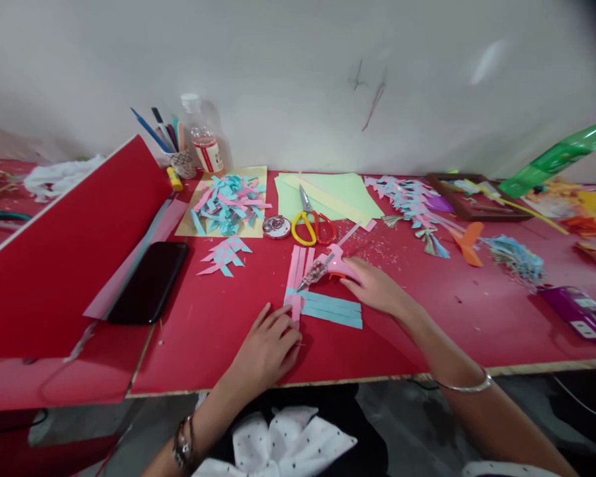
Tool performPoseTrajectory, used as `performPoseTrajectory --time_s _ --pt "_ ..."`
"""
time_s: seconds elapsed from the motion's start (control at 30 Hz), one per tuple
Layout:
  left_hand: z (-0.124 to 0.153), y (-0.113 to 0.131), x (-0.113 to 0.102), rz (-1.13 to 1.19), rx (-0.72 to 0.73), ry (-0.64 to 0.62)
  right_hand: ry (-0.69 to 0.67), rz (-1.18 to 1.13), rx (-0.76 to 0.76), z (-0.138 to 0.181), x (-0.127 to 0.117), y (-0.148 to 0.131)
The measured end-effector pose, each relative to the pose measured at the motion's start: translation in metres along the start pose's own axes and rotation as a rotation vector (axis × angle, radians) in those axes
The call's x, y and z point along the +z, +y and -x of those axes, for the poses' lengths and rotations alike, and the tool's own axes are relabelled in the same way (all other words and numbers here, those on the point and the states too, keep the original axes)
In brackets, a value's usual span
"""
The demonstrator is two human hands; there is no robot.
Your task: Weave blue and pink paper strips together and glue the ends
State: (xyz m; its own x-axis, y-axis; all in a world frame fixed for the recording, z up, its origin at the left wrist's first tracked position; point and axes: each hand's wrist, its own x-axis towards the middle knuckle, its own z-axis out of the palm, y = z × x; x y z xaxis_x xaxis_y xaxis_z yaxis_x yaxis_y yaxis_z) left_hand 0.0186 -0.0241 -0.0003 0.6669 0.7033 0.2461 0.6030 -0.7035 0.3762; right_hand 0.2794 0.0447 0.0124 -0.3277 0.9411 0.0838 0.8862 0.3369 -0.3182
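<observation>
Pink paper strips [298,268] lie side by side, running away from us near the front middle of the red table [427,324]. Blue paper strips [334,309] cross their near ends at a right angle. Where the two colours meet, the joint is too small for us to tell which lies on top.

Our left hand [271,346] lies flat and unclenched, grasping nothing, with its fingertips on the near ends of the pink strips. Our right hand [375,286] lies over the rear of a pink glue gun [325,265] and hides its handle, so we cannot tell whether the fingers close around it. The gun's metal nozzle points across the pink strips.

Behind the gun lie yellow-and-red-handled scissors [312,225] on pale green sheets [338,192], beside a small round tin [277,226]. A heap of folded pink and blue pieces [231,202] sits on a yellow sheet, with a small woven piece [225,255] in front of it.

On the left, a glossy black phone [146,281] is partly tucked under a tilted red board [64,245]. On the right, a green plastic bottle [561,156] is cut off by the picture's edge. Pale crumbs speckle the table's matte surface.
</observation>
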Motion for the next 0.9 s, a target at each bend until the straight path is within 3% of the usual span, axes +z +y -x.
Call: performPoseTrajectory --time_s 0.63,0.9 --pt "0.000 0.001 -0.001 -0.025 -0.002 -0.017 0.050 0.024 0.048 -0.002 -0.006 -0.004" --pt "0.000 0.000 0.000 -0.024 0.001 -0.011 0.006 0.068 0.013 0.001 -0.013 -0.010"
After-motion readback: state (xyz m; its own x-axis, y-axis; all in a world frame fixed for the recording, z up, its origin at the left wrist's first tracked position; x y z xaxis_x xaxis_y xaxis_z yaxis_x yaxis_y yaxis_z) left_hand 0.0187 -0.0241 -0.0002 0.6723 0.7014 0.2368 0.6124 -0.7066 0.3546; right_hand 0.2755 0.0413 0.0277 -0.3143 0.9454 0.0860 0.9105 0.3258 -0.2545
